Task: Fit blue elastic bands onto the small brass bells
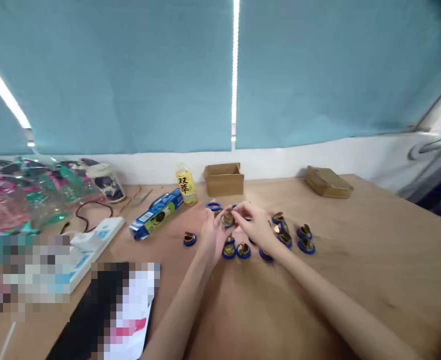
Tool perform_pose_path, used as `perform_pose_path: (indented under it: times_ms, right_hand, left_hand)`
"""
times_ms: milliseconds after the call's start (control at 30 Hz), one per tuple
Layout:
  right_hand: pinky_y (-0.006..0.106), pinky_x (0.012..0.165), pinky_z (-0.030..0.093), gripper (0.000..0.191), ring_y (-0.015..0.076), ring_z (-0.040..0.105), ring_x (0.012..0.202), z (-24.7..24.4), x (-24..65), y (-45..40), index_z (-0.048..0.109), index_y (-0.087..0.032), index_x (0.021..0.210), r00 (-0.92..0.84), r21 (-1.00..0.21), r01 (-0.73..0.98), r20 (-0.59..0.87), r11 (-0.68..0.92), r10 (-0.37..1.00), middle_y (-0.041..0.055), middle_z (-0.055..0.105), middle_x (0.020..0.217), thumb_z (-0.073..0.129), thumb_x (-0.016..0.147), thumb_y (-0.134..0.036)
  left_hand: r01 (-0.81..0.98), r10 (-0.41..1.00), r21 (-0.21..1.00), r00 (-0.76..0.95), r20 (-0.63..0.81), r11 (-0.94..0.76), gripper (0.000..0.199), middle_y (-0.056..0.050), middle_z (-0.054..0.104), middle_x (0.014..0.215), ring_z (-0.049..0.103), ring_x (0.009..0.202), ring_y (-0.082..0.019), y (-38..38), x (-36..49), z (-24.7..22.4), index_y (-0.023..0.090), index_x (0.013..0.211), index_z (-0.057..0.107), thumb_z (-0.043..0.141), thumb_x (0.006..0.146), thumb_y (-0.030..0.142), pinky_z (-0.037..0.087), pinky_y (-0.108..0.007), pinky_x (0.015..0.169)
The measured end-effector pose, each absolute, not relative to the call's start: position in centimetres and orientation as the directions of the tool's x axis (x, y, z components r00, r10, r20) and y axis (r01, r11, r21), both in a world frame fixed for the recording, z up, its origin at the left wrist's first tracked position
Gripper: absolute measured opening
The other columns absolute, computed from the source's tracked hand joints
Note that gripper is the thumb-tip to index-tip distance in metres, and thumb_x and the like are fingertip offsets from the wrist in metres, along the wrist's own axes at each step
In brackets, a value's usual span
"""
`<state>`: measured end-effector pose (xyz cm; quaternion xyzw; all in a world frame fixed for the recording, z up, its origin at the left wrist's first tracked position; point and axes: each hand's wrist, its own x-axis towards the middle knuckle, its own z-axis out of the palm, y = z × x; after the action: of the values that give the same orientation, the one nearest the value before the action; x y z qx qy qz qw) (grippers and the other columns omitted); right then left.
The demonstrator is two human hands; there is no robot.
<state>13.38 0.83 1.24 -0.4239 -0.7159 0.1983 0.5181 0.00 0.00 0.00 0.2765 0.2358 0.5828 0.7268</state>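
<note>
Between my two hands is a small round brass-coloured piece [228,218], held at the fingertips. My left hand [213,232] grips it from the left, thumb and fingers closed around its edge. From the right, my right hand [255,223] pinches at the same piece. Around them lie several similar brass-coloured pieces with blue rings, among them one just below my hands [243,250] and a pair to the right [306,245]. A single ringed piece [189,239] sits apart on the left. Behind my left hand is a bare blue ring [213,206].
An open cardboard box [225,185] stands at the back beside a yellow bottle [186,186]. Left are a blue carton [156,214], a cup [106,183], a power strip [98,245] and clear plastic bottles [36,195]. A brown package [327,182] lies back right.
</note>
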Motion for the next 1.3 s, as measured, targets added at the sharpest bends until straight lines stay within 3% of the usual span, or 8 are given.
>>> perform_pose_path:
  times_ms: [200,300,433,667,900,1000,1133,1300]
  right_hand:
    - [0.035,0.081,0.048,0.011,0.0214,0.059,0.089,0.3,14.1,-3.1,0.063,-0.02,0.087,-0.142,-0.573,0.507,0.681,0.644,0.719,0.0072,0.06,0.093,0.053,0.091,-0.019]
    - [0.033,0.077,0.05,0.019,0.0196,0.058,0.084,1.1,15.2,-3.1,0.061,-0.021,0.107,-0.081,-0.607,0.5,0.678,0.618,0.731,0.007,0.058,0.096,0.053,0.09,-0.016]
    - [0.032,0.076,0.051,0.043,0.0176,0.058,0.085,2.2,17.2,-2.7,0.054,-0.023,0.129,-0.272,-0.586,0.473,0.613,0.658,0.742,0.008,0.055,0.109,0.057,0.087,-0.016]
    - [0.037,0.086,0.052,0.05,0.0214,0.058,0.098,2.2,18.8,-3.4,0.056,-0.027,0.13,-0.399,-0.527,0.488,0.574,0.696,0.715,0.0076,0.055,0.111,0.067,0.082,-0.023]
    - [0.039,0.088,0.051,0.043,0.0241,0.06,0.102,1.1,18.5,-3.4,0.055,-0.023,0.127,-0.266,-0.394,0.602,0.721,0.695,0.64,0.0106,0.059,0.112,0.064,0.085,-0.022]
    - [0.042,0.09,0.051,0.041,0.0253,0.061,0.101,0.5,18.6,-2.9,0.055,-0.023,0.123,-0.079,-0.507,0.606,0.729,0.613,0.68,0.0109,0.061,0.113,0.067,0.084,-0.026]
    - [0.04,0.083,0.055,0.042,0.0228,0.066,0.089,-0.2,18.5,-2.1,0.055,-0.024,0.12,0.15,-0.768,0.414,0.588,0.489,0.795,0.0074,0.066,0.102,0.069,0.081,-0.031]
    - [0.038,0.098,0.05,0.034,0.0218,0.063,0.111,0.1,17.4,-2.3,0.058,-0.024,0.112,0.079,-0.875,0.007,0.483,0.484,0.872,0.0076,0.066,0.12,0.071,0.081,-0.028]
  left_hand:
    - [-0.601,0.999,0.799,0.047,-0.012,0.038,0.048,-0.008,0.071,0.111,0.069,0.098,-0.021,-1.2,2.8,-1.7,0.026,0.125,0.053,0.062,0.086,0.052,0.054,-0.033,0.085]
    - [-0.49,0.992,0.872,0.111,0.06,0.002,0.048,-0.007,0.071,0.11,0.068,0.099,-0.021,-1.1,2.6,-2.1,0.024,0.12,0.06,0.066,0.082,0.052,0.053,-0.028,0.08]
    - [-0.378,0.981,0.926,0.186,0.057,0.018,0.049,-0.007,0.072,0.109,0.067,0.096,-0.021,-0.8,1.7,-2.0,0.02,0.113,0.068,0.069,0.078,0.054,0.052,-0.026,0.075]
    - [-0.222,0.939,0.974,0.342,0.033,0.046,0.049,-0.007,0.073,0.095,0.065,0.076,-0.017,-1.4,1.5,-0.9,0.015,0.107,0.072,0.065,0.081,0.055,0.048,-0.023,0.061]
    - [-0.378,0.935,0.923,0.347,0.074,0.067,0.039,-0.01,0.068,0.115,0.061,0.108,-0.024,-1.4,1.6,-0.9,0.019,0.116,0.067,0.062,0.086,0.044,0.049,-0.032,0.086]
    - [-0.47,0.934,0.877,0.35,0.078,0.103,0.044,-0.01,0.066,0.12,0.058,0.117,-0.026,-1.5,1.0,-0.4,0.02,0.124,0.061,0.067,0.08,0.027,0.044,-0.039,0.1]
    - [-0.338,0.93,0.941,0.354,0.095,0.032,0.062,-0.011,0.062,0.126,0.057,0.12,-0.025,-1.6,0.2,0.2,0.023,0.134,0.05,0.072,0.076,0.016,0.037,-0.041,0.109]
    - [-0.231,0.926,0.97,0.348,0.149,-0.07,0.058,-0.014,0.058,0.13,0.057,0.121,-0.026,-1.5,0.6,-0.2,0.021,0.132,0.047,0.072,0.08,0.023,0.041,-0.043,0.106]
